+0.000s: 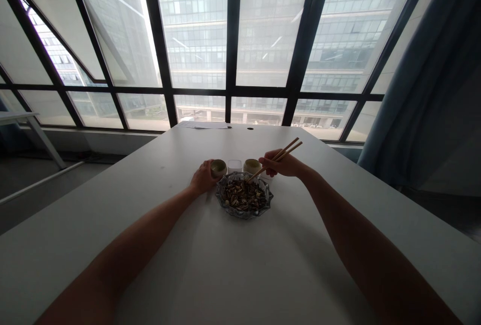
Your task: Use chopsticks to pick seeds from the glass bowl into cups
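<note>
A glass bowl (244,213) with a scalloped rim stands on the white table, full of dark striped pieces that look like sunflower seeds (242,197). My right hand (280,163) grips a pair of chopsticks (288,148), their tips reaching down to the seeds at the bowl's far side. My left hand (204,178) is wrapped round a small cup (218,168), tilted a little, at the bowl's far left. Behind the bowl stand a clear square container (235,166) and a second small cup (252,166). Another pale container under my right hand is mostly hidden.
The white table (233,270) stretches to the windows. Papers (205,125) lie at its far edge, near two dark round holes in the top. A blue curtain (417,84) hangs on the right, and another white table (41,134) stands at left.
</note>
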Tool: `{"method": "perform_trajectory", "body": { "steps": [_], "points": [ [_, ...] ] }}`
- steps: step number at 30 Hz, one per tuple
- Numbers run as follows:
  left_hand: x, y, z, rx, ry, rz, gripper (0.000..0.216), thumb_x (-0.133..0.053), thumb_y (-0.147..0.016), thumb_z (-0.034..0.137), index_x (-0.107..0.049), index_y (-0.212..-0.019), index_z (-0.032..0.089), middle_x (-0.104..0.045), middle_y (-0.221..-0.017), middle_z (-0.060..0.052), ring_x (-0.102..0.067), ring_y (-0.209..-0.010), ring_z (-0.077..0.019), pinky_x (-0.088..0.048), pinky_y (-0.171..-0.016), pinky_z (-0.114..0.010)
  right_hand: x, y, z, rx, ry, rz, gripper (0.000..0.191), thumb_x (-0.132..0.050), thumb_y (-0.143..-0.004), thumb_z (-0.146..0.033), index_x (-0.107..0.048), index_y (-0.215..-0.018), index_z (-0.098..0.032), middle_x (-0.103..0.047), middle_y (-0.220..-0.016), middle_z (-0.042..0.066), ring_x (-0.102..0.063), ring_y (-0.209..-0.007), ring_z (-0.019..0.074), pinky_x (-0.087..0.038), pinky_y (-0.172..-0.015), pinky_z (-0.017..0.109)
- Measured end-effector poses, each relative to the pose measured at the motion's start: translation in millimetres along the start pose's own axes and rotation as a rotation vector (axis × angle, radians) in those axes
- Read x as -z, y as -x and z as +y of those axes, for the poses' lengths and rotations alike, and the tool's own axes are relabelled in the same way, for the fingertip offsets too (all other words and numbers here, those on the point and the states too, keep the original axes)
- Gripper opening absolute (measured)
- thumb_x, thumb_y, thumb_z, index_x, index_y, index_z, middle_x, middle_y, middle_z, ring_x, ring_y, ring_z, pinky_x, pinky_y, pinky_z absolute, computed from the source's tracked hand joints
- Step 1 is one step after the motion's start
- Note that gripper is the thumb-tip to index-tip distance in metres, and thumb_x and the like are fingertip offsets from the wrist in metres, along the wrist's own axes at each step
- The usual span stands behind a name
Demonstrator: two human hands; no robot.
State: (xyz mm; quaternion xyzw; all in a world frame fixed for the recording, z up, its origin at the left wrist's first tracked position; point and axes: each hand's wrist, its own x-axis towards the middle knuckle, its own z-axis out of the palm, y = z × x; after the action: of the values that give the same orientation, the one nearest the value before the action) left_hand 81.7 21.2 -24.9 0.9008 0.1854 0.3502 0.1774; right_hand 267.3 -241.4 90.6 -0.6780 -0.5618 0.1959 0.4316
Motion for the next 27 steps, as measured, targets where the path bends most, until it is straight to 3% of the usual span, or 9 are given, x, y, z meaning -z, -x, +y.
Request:
{"method": "perform_trajectory", "body": {
  "steps": [17,27],
  "points": [
    [6,3,8,0.054,-0.087,-0.07,0.066,-0.073,-0.081,0.043,-0.047,-0.136,0.018,-0.065,-0.131,-0.018,-0.063,-0.12,-0.036,-0.052,-0.098,-0.048,1,2,-1,0.013,-0.032,0.069,0.058,-0.067,-0.077,-0.074,-0.065,-0.069,-0.016,-0.068,-0.053,0.004,-0.06,-0.042,0.0116,-0.049,-0.042,0.022],
    [8,3,11,0.075,-0.099,-0.097,0.067,-0.072,-0.082,0.044,-0.044,-0.138,0.019,-0.063,-0.134,-0.017,-0.061,-0.123,-0.0347,-0.05,-0.101,-0.048,3,3,-10,-0.049,-0.202,0.141,0.061,-0.077,-0.066,-0.074,-0.067,-0.067,-0.014,-0.067,-0.05,0.005,-0.059,-0.038,0.0119,-0.047,-0.037,0.021]
  ]
}}
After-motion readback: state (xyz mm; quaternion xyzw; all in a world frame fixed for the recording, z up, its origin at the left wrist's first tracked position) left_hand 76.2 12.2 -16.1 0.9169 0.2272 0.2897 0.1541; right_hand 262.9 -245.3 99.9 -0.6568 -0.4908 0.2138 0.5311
